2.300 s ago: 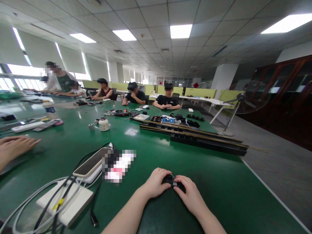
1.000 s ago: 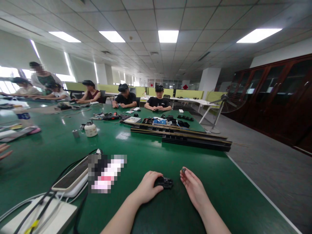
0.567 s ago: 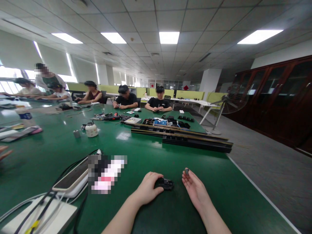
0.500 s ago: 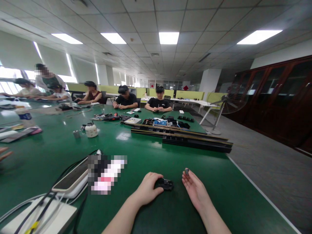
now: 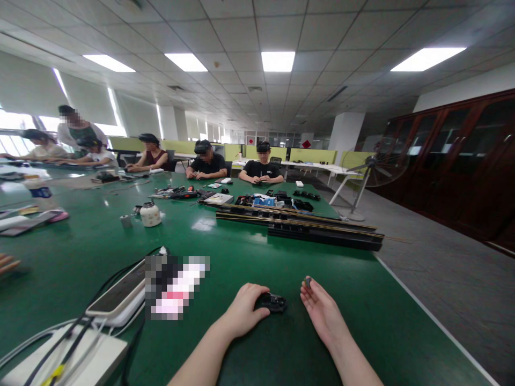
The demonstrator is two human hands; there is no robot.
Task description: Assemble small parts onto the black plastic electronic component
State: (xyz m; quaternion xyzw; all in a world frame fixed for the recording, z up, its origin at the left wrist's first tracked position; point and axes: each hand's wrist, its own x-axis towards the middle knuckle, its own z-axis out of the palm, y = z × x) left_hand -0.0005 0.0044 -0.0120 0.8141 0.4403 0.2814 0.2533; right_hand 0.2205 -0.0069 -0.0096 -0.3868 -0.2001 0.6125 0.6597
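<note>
Green matting is covering the long table where you are sitting, under a ceiling of lit panels. Your left hand is lying on the table close in front of you, with its fingers curling round the near end of a small black part. The part is resting on the green surface between your two hands. Your right hand is lying just beside the part without touching it. Its palm is turning toward the left hand and its fingers are stretching out loosely. At its fingertips it is pinching a tiny dark piece, which is too small to make out further.

To your left a phone is lying on a white pad, with black cables trailing past it toward a white box at the near corner. Farther off, long black rails are lying across the table, and a white jar is standing well to their left. Another person's fingertips are showing at the left edge. Several co-workers are sitting round the far end. On the floor to the right, a standing fan is facing dark wooden cabinets.
</note>
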